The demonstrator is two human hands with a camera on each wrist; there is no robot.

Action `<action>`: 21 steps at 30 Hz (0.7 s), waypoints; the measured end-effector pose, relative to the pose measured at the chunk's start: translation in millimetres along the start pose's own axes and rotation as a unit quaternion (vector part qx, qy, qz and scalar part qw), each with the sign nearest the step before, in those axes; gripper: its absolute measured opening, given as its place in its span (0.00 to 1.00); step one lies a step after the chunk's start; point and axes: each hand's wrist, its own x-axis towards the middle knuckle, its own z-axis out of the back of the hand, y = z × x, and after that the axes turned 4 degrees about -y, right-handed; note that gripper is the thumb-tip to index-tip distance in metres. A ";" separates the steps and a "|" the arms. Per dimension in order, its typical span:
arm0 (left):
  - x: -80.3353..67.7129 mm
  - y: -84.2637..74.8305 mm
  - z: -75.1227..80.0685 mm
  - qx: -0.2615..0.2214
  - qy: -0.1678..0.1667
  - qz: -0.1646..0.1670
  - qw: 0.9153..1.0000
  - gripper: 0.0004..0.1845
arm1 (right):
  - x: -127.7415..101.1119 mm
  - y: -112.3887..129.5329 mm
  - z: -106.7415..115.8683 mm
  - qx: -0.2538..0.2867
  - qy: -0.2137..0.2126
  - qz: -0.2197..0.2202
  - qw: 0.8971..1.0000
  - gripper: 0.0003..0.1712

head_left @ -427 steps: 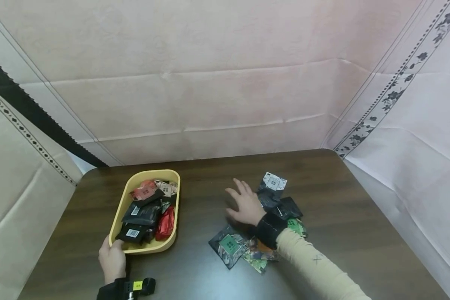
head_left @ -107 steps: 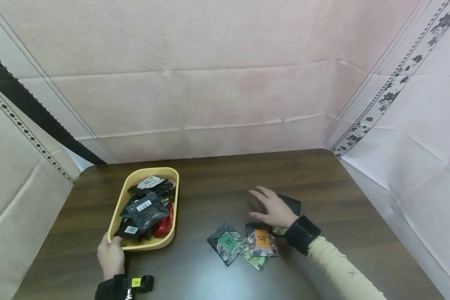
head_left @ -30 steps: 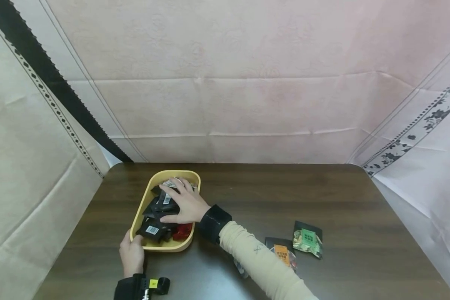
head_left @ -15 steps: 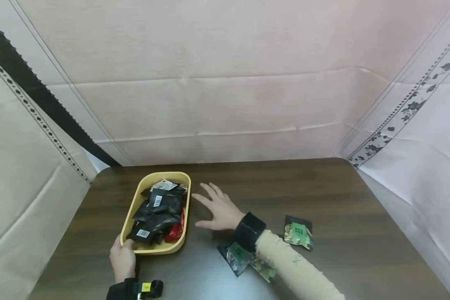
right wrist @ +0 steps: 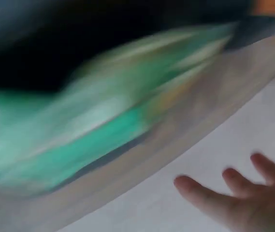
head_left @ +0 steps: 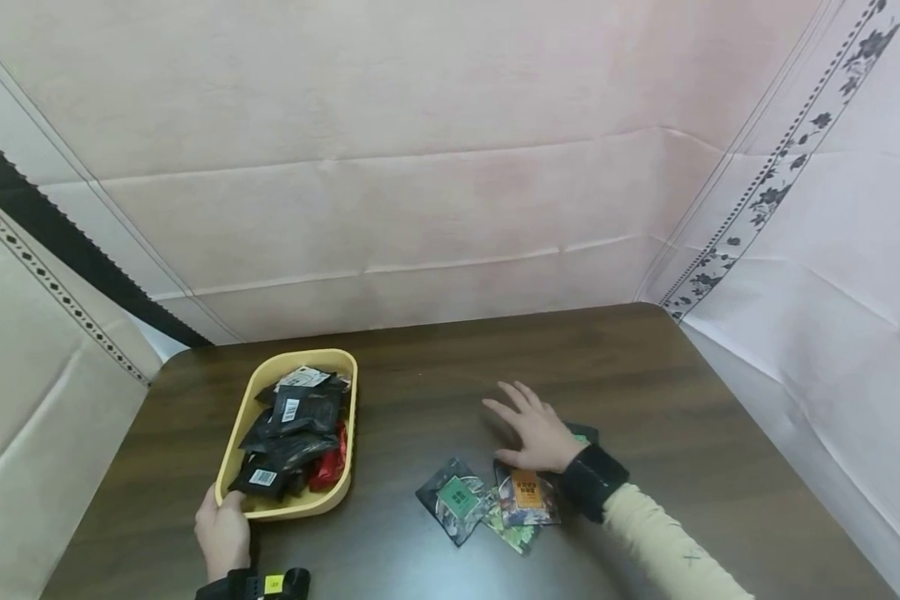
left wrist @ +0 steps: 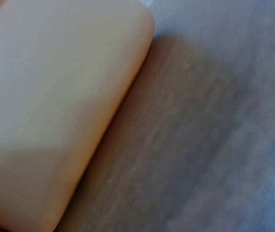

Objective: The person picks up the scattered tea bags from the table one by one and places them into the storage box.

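Right hand (head_left: 536, 429): fingers spread and nearly straight, palm down, holding nothing, poised low over the dark wooden surface (head_left: 450, 400); whether it touches the surface cannot be told. A black sachet (head_left: 583, 432) lies partly hidden just behind it, only a corner showing. Orange-labelled sachet (head_left: 526, 493): flat on the surface just below the thumb, overlapping a green leaf-print sachet (head_left: 512, 531). Green-labelled dark sachet (head_left: 456, 497): flat, just left of that pair, its corner touching them. Right wrist view: heavily blurred; a green packet face (right wrist: 79, 130) and fingertips (right wrist: 195, 191) can be made out. Left hand (head_left: 223, 529): fingers curled on the near corner of the yellow tray (head_left: 352, 392), gripping its rim. Tray contents: a heap of black sachets (head_left: 292, 425) with barcode labels, one red sachet (head_left: 330, 467) at the right wall. Left wrist view: tray's outer wall (left wrist: 55, 106) resting on the surface. Tray stands well left of the loose sachets.
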 end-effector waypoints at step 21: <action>-1.2 -1.4 0.2 0.026 -0.004 0.003 1.000 0.27 | -25.8 -56.9 5.6 -0.115 0.029 -0.023 0.993 0.11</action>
